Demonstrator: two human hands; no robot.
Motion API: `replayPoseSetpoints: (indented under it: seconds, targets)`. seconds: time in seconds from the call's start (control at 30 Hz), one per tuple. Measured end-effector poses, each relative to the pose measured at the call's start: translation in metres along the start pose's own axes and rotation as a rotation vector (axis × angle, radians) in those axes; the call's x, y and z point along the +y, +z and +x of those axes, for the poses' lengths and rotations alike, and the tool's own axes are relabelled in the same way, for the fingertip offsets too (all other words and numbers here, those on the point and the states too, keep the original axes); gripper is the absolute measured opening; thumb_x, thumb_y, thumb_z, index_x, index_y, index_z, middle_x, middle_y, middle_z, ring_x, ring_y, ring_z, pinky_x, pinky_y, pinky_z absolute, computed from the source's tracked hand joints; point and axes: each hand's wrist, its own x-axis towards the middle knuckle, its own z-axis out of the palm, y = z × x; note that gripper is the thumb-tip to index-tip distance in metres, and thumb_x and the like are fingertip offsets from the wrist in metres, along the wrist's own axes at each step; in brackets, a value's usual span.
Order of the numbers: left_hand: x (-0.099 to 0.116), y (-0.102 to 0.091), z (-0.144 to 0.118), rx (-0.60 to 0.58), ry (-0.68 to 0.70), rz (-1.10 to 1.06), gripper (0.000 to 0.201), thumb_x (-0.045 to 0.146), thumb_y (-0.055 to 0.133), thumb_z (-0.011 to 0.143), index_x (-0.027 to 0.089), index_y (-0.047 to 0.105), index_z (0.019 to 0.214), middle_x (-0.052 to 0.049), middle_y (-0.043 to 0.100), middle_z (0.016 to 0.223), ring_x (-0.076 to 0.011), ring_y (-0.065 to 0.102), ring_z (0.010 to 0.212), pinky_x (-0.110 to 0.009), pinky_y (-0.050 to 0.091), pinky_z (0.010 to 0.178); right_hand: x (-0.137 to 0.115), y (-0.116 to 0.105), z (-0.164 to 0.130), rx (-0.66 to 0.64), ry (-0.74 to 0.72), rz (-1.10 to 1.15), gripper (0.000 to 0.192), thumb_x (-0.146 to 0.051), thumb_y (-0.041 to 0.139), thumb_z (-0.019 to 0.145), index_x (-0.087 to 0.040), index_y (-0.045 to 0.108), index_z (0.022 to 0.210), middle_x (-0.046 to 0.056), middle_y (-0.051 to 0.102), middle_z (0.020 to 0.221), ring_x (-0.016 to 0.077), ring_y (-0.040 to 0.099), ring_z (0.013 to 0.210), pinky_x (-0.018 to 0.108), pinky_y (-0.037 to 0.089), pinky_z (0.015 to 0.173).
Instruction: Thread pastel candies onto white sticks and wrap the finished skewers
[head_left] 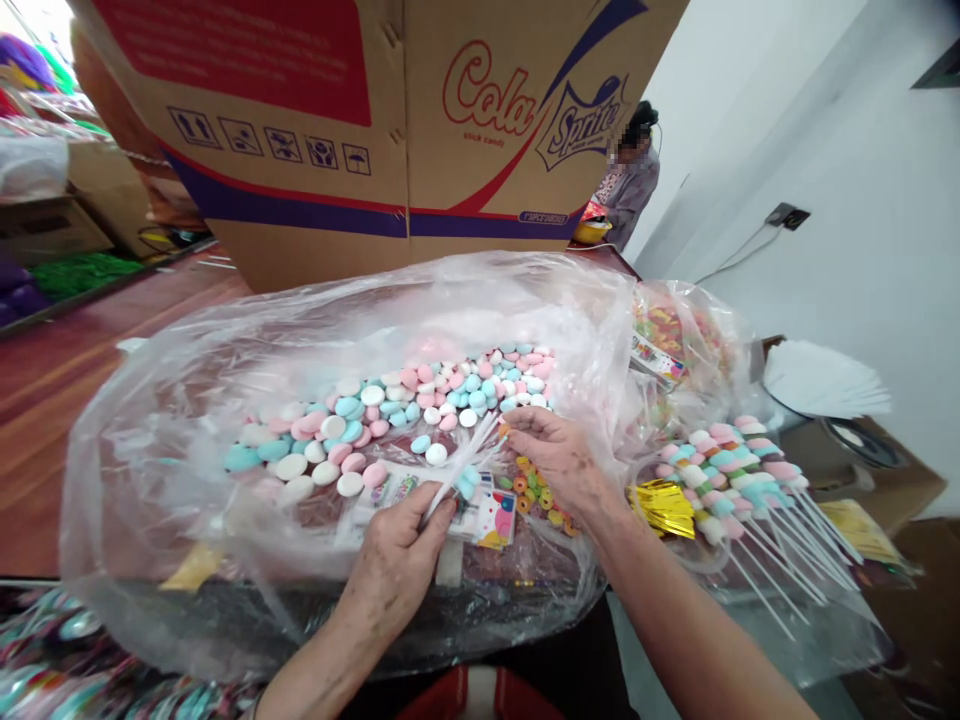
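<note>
Thin white plastic sticks (459, 470) look light & bendy; hold near the ends. Left hand (397, 555) grips the bunch, right hand (559, 455) pinches one tip, over round pastel candies (390, 410).

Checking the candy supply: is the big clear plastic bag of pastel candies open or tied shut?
Open. The clear plastic bag gapes wide at the top, its rim spread around the pastel candies, and the right hand reaches inside.
</note>
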Motion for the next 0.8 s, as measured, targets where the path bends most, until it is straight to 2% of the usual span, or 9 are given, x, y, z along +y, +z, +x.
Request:
replayPoseSetpoints:
  seconds: [0.13, 0.3, 0.5, 0.6, 0.7, 0.8]
  targets:
    - [0.004, 0.000, 0.002, 0.010, 0.000, 0.032, 0.030, 0.040, 0.051, 0.090, 0.020, 0.073, 0.096, 0.002, 0.068, 0.068, -0.0183, 0.059, 0.066, -0.025, 0.044, 0.063, 0.000, 0.002, -0.004, 0.010, -0.028, -0.022, 0.022, -0.033, 0.077, 0.067, -0.020, 0.072, 0.084, -0.002, 0.068, 0.071, 0.0125, 0.061, 0.061, 0.024, 0.048, 0.057]
    - [0.004, 0.000, 0.003, 0.005, -0.002, 0.047, 0.031, 0.040, 0.050, 0.090, 0.020, 0.073, 0.096, 0.001, 0.070, 0.073, -0.0191, 0.061, 0.069, -0.025, 0.045, 0.066, 0.006, 0.004, -0.006, -0.002, -0.088, -0.091, 0.018, -0.027, 0.070, 0.071, -0.021, 0.071, 0.089, -0.002, 0.069, 0.076, 0.0142, 0.063, 0.066, 0.026, 0.051, 0.063]
    - [0.010, 0.000, 0.002, 0.046, -0.025, 0.089, 0.033, 0.042, 0.050, 0.087, 0.020, 0.074, 0.094, 0.001, 0.067, 0.067, -0.0193, 0.059, 0.065, -0.026, 0.044, 0.063, 0.010, 0.006, -0.012, 0.058, -0.251, -0.341, 0.021, -0.022, 0.063, 0.078, -0.023, 0.072, 0.097, 0.002, 0.068, 0.092, 0.0162, 0.063, 0.080, 0.028, 0.050, 0.073]
    - [0.014, 0.001, 0.001, 0.056, -0.048, 0.087, 0.033, 0.044, 0.050, 0.086, 0.020, 0.073, 0.088, 0.002, 0.061, 0.061, -0.0183, 0.054, 0.060, -0.025, 0.042, 0.059, 0.011, 0.009, -0.018, 0.078, -0.309, -0.388, 0.020, -0.022, 0.060, 0.081, -0.024, 0.071, 0.098, 0.003, 0.068, 0.101, 0.0180, 0.064, 0.089, 0.030, 0.051, 0.081]
    - [0.015, 0.003, 0.001, 0.072, -0.070, 0.079, 0.032, 0.044, 0.051, 0.085, 0.020, 0.071, 0.085, 0.004, 0.053, 0.056, -0.0170, 0.048, 0.055, -0.025, 0.039, 0.055, 0.014, 0.016, -0.025, 0.058, -0.285, -0.385, 0.019, -0.023, 0.059, 0.083, -0.024, 0.070, 0.099, 0.003, 0.069, 0.102, 0.0189, 0.064, 0.093, 0.032, 0.051, 0.085]
    - [0.015, 0.005, 0.000, 0.093, -0.054, 0.057, 0.029, 0.042, 0.051, 0.086, 0.021, 0.070, 0.082, 0.005, 0.049, 0.054, -0.0160, 0.046, 0.054, -0.024, 0.038, 0.054, 0.018, 0.027, -0.035, 0.018, -0.211, -0.333, 0.021, -0.026, 0.057, 0.086, -0.023, 0.069, 0.104, 0.003, 0.070, 0.095, 0.0177, 0.064, 0.085, 0.031, 0.052, 0.080]
